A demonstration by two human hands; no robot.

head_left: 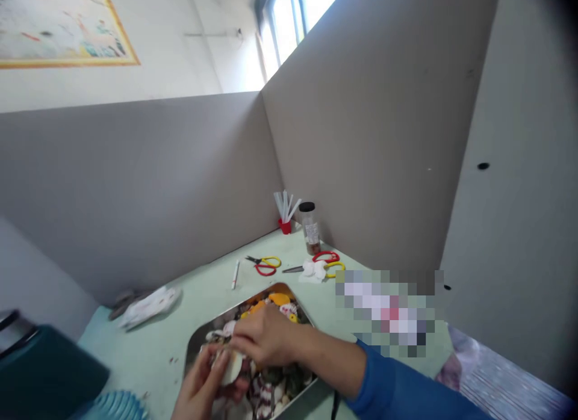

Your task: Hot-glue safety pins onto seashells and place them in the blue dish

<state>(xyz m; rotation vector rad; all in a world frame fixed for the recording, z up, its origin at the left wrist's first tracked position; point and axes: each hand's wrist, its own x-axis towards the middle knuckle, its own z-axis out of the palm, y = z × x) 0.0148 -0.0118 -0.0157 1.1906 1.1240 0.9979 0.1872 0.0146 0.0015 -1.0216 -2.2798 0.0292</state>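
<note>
A metal tray (301,301) full of small mixed pieces, which look like shells and stones, sits in front of me on the table. Over its near left part, my left hand (205,381) grips a pale, flat, rounded piece (232,370) that looks like a shell, between thumb and fingers. My right hand (266,336) reaches in from the right in a blue sleeve. Its fingers are pinched together at the upper edge of that piece; what lies between them, if anything, is hidden. Orange and yellow pieces (279,298) show at the tray's far end.
Beyond the tray lie a white stick (235,274), red-and-yellow-handled scissors (266,265) and a second pair (334,268) with white paper (313,269). Behind stand a jar (310,230) and a red cup (285,227) of strips. Partitions (180,179) enclose the table; a dark green object (49,372) stands left.
</note>
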